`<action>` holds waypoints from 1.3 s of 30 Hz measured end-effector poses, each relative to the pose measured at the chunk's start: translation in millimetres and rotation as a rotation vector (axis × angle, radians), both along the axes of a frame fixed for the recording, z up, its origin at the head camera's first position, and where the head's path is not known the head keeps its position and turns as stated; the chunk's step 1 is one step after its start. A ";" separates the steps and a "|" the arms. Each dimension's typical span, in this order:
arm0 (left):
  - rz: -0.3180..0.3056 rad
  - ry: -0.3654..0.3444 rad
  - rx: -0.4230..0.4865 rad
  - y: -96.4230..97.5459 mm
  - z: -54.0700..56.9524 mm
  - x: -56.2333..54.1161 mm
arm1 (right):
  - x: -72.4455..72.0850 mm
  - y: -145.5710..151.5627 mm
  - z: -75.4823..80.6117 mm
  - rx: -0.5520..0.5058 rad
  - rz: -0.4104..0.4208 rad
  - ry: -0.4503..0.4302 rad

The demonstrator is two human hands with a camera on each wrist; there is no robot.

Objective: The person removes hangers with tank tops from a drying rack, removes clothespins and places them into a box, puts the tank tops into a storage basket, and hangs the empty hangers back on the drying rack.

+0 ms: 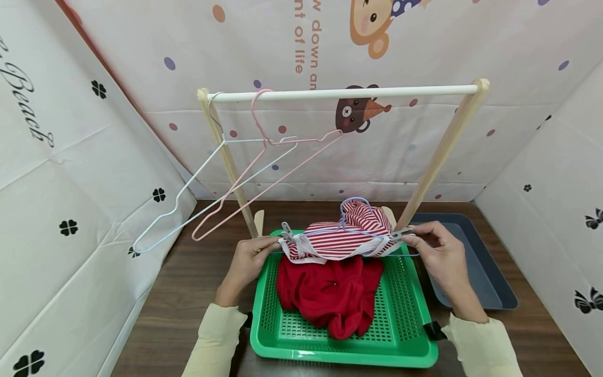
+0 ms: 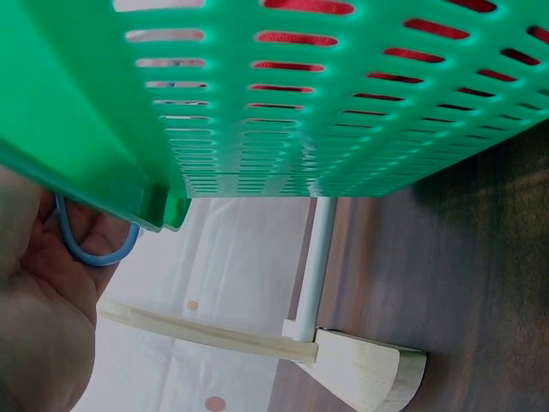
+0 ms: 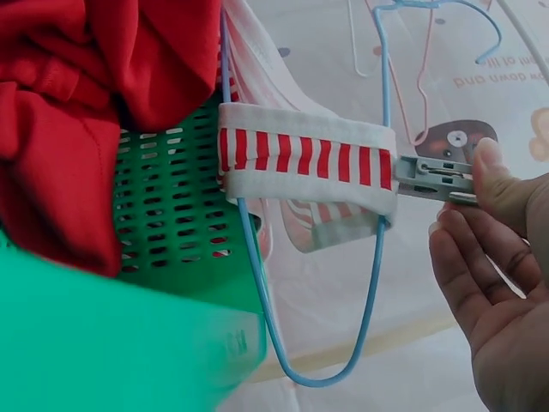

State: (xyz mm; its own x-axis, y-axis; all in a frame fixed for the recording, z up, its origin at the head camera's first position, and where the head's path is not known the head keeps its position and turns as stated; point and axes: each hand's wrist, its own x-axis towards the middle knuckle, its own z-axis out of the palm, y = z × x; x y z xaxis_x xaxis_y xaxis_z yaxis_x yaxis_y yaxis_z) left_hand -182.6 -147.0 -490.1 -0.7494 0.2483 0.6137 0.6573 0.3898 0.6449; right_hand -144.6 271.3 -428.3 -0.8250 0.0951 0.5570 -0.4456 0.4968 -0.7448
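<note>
A red-and-white striped garment (image 1: 336, 241) with white trim lies over a blue hanger (image 1: 358, 230) above the basket. At its left corner a grey clothespin (image 1: 288, 232) is clipped. My left hand (image 1: 248, 262) pinches the garment's white edge beside that clothespin; in the left wrist view, the hanger's rounded end (image 2: 94, 257) lies across the palm and the fingertips are hidden by the basket. Between thumb and fingers, my right hand (image 1: 443, 256) holds another grey clothespin (image 3: 436, 178), whose jaws meet the striped band at the right end.
Below is a green perforated basket (image 1: 348, 360) with red cloth (image 1: 325, 298) in it. A wooden rack with a white rail (image 1: 348, 94) stands behind, bearing a pink hanger (image 1: 235, 183) and a white hanger (image 1: 188, 183). A dark grey tray (image 1: 485, 272) lies at the right.
</note>
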 end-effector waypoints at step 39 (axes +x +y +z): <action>-0.020 -0.012 0.031 0.9 -1.5 0.2 | 4.9 61.8 -2.7 0.165 -0.301 -0.282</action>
